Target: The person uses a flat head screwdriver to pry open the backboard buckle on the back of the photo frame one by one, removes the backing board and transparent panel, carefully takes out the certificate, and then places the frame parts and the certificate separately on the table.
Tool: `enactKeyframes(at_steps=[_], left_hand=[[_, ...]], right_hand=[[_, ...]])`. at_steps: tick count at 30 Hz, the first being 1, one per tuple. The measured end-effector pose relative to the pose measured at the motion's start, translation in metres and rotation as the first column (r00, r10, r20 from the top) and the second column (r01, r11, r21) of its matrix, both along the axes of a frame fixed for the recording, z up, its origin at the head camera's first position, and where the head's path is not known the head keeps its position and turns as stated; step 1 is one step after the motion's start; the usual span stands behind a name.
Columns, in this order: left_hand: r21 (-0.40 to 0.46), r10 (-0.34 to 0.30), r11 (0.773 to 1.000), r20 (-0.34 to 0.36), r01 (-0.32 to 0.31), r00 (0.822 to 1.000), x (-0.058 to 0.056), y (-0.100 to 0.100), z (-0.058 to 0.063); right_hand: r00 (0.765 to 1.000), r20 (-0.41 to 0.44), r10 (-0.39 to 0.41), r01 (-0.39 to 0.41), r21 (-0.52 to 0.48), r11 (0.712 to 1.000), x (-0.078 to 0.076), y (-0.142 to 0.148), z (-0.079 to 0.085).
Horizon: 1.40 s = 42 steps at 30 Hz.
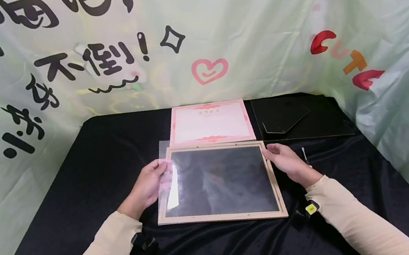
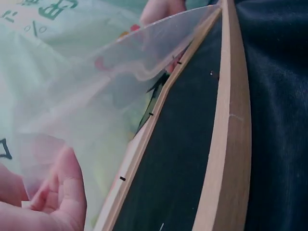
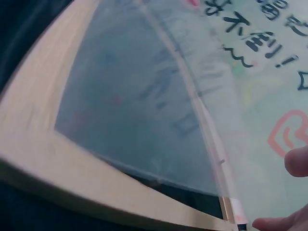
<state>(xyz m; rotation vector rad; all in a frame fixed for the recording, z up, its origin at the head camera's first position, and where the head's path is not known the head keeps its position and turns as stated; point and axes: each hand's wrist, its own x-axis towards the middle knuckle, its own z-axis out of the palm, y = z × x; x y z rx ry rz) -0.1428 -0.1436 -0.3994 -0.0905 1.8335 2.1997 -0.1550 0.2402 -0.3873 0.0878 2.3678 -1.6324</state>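
Note:
A light wooden picture frame (image 1: 222, 216) lies on the black cloth between the two hands. Over it is a clear plastic sheet (image 2: 96, 103), which sticks out past the frame's left side and upper left corner. My left hand (image 1: 151, 180) pinches this sheet near its left edge, thumb against fingers; in the left wrist view the sheet bows up off the frame there. At the upper right corner of the frame is my right hand (image 1: 286, 161), thumb and fingers apart in the right wrist view. Whether it touches the corner is unclear. The sheet's other end lies inside the frame opening.
Behind the frame lies a pink-bordered certificate (image 1: 209, 123). To its right is a black backing board (image 1: 324, 116) with a fold-out stand. A small slim tool (image 1: 304, 154) lies beyond the right hand. A printed pale green curtain (image 1: 254, 33) hangs behind the table.

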Motion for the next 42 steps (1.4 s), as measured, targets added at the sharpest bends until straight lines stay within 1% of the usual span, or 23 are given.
enactKeyframes(at_steps=[2,6,10,12,14,17,18,19,21,22,25,26,27,28,29,30,32,33,35,37,39,41,42], left_hand=[[0.056,-0.017,0.998,-0.004,0.018,1.000,-0.001,-0.004,-0.001],[0.130,-0.013,0.991,-0.011,0.015,1.000,-0.003,-0.016,0.000],[0.187,0.005,0.982,-0.017,-0.001,1.000,-0.010,-0.028,0.004],[0.207,0.010,0.978,-0.017,-0.006,1.000,-0.014,-0.034,0.006],[0.227,0.019,0.974,-0.011,-0.016,1.000,-0.018,-0.040,0.009],[0.235,0.045,0.971,0.010,-0.047,0.999,-0.024,-0.051,0.013],[0.241,0.055,0.969,0.015,-0.057,0.998,-0.026,-0.056,0.014],[0.266,0.063,0.962,0.029,-0.068,0.998,-0.028,-0.060,0.015],[0.348,0.073,0.933,0.056,-0.088,0.996,-0.032,-0.071,0.016],[0.408,0.071,0.908,0.067,-0.092,0.995,-0.034,-0.077,0.016],[0.574,0.060,0.813,0.093,-0.102,0.994,-0.036,-0.095,0.016],[0.599,0.061,0.794,0.093,-0.105,0.994,-0.036,-0.101,0.014],[0.608,0.063,0.787,0.090,-0.105,0.994,-0.035,-0.107,0.013],[0.594,0.068,0.797,0.091,-0.109,0.993,-0.034,-0.112,0.012],[0.559,0.078,0.820,0.096,-0.119,0.992,-0.033,-0.118,0.011],[0.510,0.084,0.851,0.102,-0.125,0.991,-0.032,-0.123,0.009],[0.365,0.090,0.922,0.114,-0.126,0.989,-0.030,-0.133,0.006],[0.285,0.092,0.951,0.120,-0.123,0.988,-0.030,-0.138,0.004],[0.138,0.108,0.982,0.147,-0.129,0.983,-0.031,-0.147,0.002],[0.022,0.136,0.990,0.169,-0.142,0.976,-0.034,-0.156,0.000],[-0.036,0.152,0.988,0.173,-0.148,0.973,-0.038,-0.164,-0.002],[0.003,0.170,0.985,0.181,-0.173,0.969,-0.042,-0.174,-0.002],[0.066,0.171,0.980,0.183,-0.186,0.968,-0.044,-0.179,-0.002]], right_hand=[[1.000,-0.008,0.006,-0.006,0.027,1.000,0.002,-0.003,0.001],[1.000,0.010,0.023,-0.022,-0.070,0.997,0.004,-0.008,0.002],[0.999,-0.032,0.043,-0.044,-0.056,0.997,0.003,-0.014,0.006],[0.996,-0.040,0.083,-0.086,-0.093,0.992,0.002,-0.018,0.008],[0.991,-0.015,0.130,-0.131,-0.195,0.972,0.000,-0.024,0.010],[0.975,0.076,0.210,-0.161,-0.414,0.896,-0.006,-0.035,0.011],[0.968,0.102,0.229,-0.157,-0.462,0.873,-0.009,-0.039,0.011],[0.965,0.124,0.232,-0.144,-0.488,0.861,-0.012,-0.043,0.010],[0.962,0.149,0.230,-0.123,-0.515,0.849,-0.019,-0.052,0.007],[0.962,0.158,0.223,-0.112,-0.515,0.850,-0.023,-0.058,0.006],[0.968,0.173,0.181,-0.068,-0.513,0.856,-0.036,-0.078,0.002],[0.970,0.179,0.167,-0.052,-0.518,0.854,-0.040,-0.085,0.001],[0.971,0.185,0.153,-0.035,-0.520,0.853,-0.045,-0.092,0.000],[0.973,0.188,0.136,-0.019,-0.520,0.854,-0.050,-0.100,0.000],[0.975,0.188,0.122,-0.007,-0.518,0.855,-0.054,-0.107,-0.001],[0.976,0.186,0.112,0.000,-0.518,0.856,-0.059,-0.115,-0.001],[0.981,0.172,0.093,0.007,-0.505,0.863,-0.068,-0.130,-0.001],[0.982,0.165,0.086,0.009,-0.502,0.865,-0.073,-0.137,-0.001],[0.985,0.152,0.076,0.009,-0.493,0.870,-0.082,-0.152,-0.001],[0.988,0.141,0.069,0.008,-0.485,0.874,-0.090,-0.165,-0.003],[0.988,0.146,0.049,0.028,-0.482,0.876,-0.098,-0.178,-0.005],[0.988,0.153,0.005,0.071,-0.482,0.873,-0.105,-0.190,-0.009],[0.988,0.155,-0.027,0.100,-0.486,0.868,-0.108,-0.196,-0.012]])
